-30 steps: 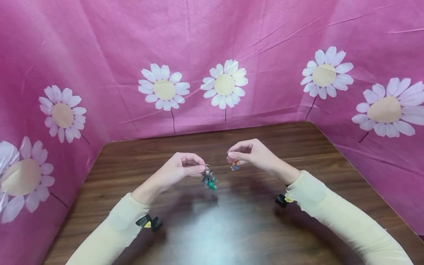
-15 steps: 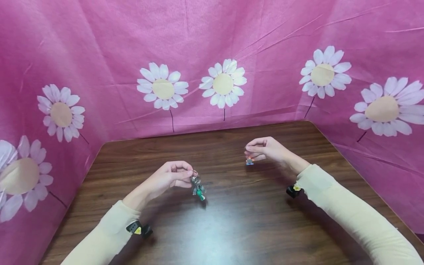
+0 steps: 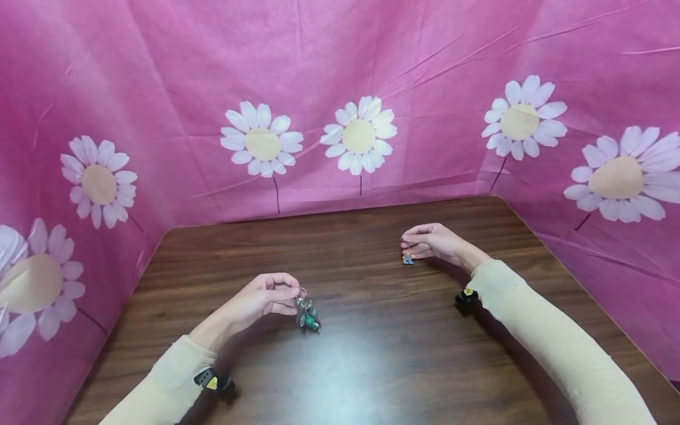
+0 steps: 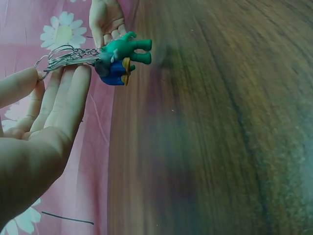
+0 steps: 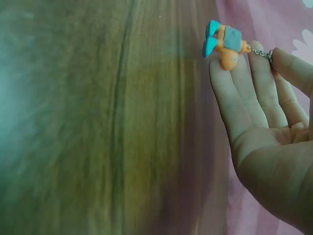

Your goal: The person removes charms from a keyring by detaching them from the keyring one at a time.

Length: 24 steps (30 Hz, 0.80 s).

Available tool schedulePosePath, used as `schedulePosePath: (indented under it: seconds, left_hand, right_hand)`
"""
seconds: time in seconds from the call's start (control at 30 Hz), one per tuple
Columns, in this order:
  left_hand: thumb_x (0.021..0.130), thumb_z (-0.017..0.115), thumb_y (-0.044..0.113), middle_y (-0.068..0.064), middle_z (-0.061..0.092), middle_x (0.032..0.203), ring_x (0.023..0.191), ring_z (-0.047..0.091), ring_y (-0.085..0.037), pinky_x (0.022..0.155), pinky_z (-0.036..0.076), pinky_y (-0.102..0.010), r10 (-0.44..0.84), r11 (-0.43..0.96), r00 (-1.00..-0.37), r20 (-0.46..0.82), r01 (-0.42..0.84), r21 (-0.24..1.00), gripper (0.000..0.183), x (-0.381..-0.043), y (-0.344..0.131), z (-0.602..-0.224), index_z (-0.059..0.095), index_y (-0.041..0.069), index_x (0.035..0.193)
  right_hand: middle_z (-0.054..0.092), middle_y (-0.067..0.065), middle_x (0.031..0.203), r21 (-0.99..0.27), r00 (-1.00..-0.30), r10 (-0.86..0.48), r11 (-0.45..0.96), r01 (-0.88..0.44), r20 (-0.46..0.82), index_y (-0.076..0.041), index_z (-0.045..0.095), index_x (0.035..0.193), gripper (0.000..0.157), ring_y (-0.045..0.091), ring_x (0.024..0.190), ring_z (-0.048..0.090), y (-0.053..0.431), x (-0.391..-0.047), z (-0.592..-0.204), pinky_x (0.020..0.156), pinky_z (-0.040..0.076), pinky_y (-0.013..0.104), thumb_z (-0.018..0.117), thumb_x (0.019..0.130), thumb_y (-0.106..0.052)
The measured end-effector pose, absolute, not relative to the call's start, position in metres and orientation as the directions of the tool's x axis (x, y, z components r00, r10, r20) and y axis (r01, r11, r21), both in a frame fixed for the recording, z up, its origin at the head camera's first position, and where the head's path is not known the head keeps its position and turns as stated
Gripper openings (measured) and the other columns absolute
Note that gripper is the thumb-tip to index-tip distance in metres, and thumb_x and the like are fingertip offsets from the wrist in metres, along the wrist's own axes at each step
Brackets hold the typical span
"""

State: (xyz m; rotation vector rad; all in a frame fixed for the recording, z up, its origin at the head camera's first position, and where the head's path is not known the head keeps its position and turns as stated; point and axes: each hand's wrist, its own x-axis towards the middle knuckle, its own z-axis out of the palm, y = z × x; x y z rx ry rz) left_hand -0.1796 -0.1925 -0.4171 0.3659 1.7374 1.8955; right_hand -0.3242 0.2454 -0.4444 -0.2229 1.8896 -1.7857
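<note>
Left hand (image 3: 261, 299) pinches bunched keychains (image 4: 124, 50), some partly hidden; right hand (image 3: 438, 243) pinches an orange keychain (image 5: 231, 41).

A bunch of keychains (image 3: 308, 317) hangs from the left hand (image 3: 265, 299), its metal rings and chains (image 4: 73, 59) gathered together. Among its charms are a green, stubby-legged figure (image 4: 126, 50) and, against it, a blue one (image 4: 115, 76) with yellowish parts. It hangs over the worktop left of centre. A single orange figure (image 5: 220, 33) with a grey block at its body and turquoise feet hangs feet down on a short chain (image 5: 259, 51) from the right hand (image 3: 440, 243), right of centre, nearer the far edge.
</note>
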Motion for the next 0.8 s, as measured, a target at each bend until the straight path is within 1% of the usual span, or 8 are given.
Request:
schedulePosePath:
  seconds: [0.1, 0.17, 0.3, 0.4, 0.53, 0.67, 0.8]
  left_hand:
    - [0.098, 0.064, 0.008, -0.01, 0.072, 0.11, 0.096, 0.07, -0.019, 0.09, 0.061, -0.042, 0.549, -0.02, -0.82, -0.161, -0.206, 0.978, 0.008, -0.179, -0.193, -0.419, 0.063, 0.005, 0.106]
    - [0.098, 0.064, 0.008, -0.011, 0.072, 0.11, 0.097, 0.07, -0.019, 0.09, 0.061, -0.043, 0.547, -0.018, -0.821, -0.164, -0.207, 0.978, 0.008, -0.179, -0.193, -0.42, 0.063, 0.005, 0.106]
    - [0.098, 0.064, 0.009, -0.011, 0.072, 0.11, 0.095, 0.07, -0.019, 0.091, 0.061, -0.043, 0.547, -0.021, -0.821, -0.164, -0.209, 0.978, 0.008, -0.18, -0.194, -0.42, 0.063, 0.005, 0.106]
    - [0.099, 0.064, 0.009, -0.011, 0.072, 0.11, 0.095, 0.071, -0.02, 0.091, 0.061, -0.043, 0.548, -0.024, -0.822, -0.155, -0.201, 0.979, 0.009, -0.182, -0.195, -0.421, 0.063, 0.004, 0.106]
    - [0.099, 0.063, 0.009, -0.011, 0.072, 0.109, 0.096, 0.071, -0.02, 0.091, 0.061, -0.042, 0.549, -0.023, -0.822, -0.154, -0.199, 0.98, 0.009, -0.184, -0.195, -0.423, 0.063, 0.004, 0.106]
    - [0.099, 0.062, 0.008, -0.011, 0.072, 0.109, 0.096, 0.071, -0.02, 0.091, 0.061, -0.042, 0.555, -0.022, -0.818, -0.151, -0.196, 0.98, 0.008, -0.187, -0.19, -0.423, 0.063, 0.003, 0.106]
    - [0.1, 0.061, 0.007, -0.012, 0.071, 0.108, 0.095, 0.071, -0.02, 0.09, 0.061, -0.041, 0.558, -0.031, -0.82, -0.132, -0.179, 0.983, 0.008, -0.188, -0.185, -0.422, 0.064, 0.002, 0.106]
  right_hand:
    - [0.074, 0.013, 0.102, -0.962, -0.858, -0.438, 0.163, 0.219, -0.27, 0.016, 0.052, 0.13, 0.045, 0.019, 0.091, 0.073, 0.242, -0.33, -0.447, 0.086, 0.062, 0.036, 0.066, 0.1, -0.014]
    - [0.074, 0.015, 0.102, -0.962, -0.868, -0.425, 0.197, 0.187, -0.256, 0.017, 0.054, 0.128, 0.043, 0.018, 0.09, 0.073, 0.239, -0.332, -0.448, 0.085, 0.062, 0.034, 0.066, 0.1, -0.013]
    - [0.074, 0.017, 0.1, -0.95, -0.897, -0.407, 0.309, 0.042, -0.172, 0.016, 0.061, 0.12, 0.036, 0.016, 0.087, 0.071, 0.236, -0.337, -0.45, 0.081, 0.063, 0.032, 0.069, 0.098, -0.012]
    - [0.074, 0.016, 0.097, -0.911, -0.912, -0.391, 0.41, -0.053, -0.123, 0.01, 0.068, 0.115, 0.032, 0.015, 0.084, 0.07, 0.234, -0.338, -0.45, 0.079, 0.063, 0.03, 0.071, 0.097, -0.016]
    - [0.074, 0.01, 0.091, -0.872, -0.922, -0.369, 0.482, -0.083, -0.116, 0.007, 0.07, 0.113, 0.029, 0.013, 0.081, 0.066, 0.228, -0.337, -0.451, 0.076, 0.061, 0.026, 0.071, 0.097, -0.018]
    - [0.073, 0.004, 0.085, -0.842, -0.933, -0.332, 0.536, -0.065, -0.14, 0.004, 0.073, 0.109, 0.024, 0.01, 0.076, 0.063, 0.223, -0.337, -0.451, 0.071, 0.055, 0.021, 0.072, 0.096, -0.017]
    - [0.073, 0.001, 0.085, -0.834, -0.933, -0.323, 0.55, -0.047, -0.161, 0.004, 0.073, 0.109, 0.024, 0.009, 0.077, 0.062, 0.222, -0.337, -0.451, 0.071, 0.055, 0.022, 0.072, 0.096, -0.016]
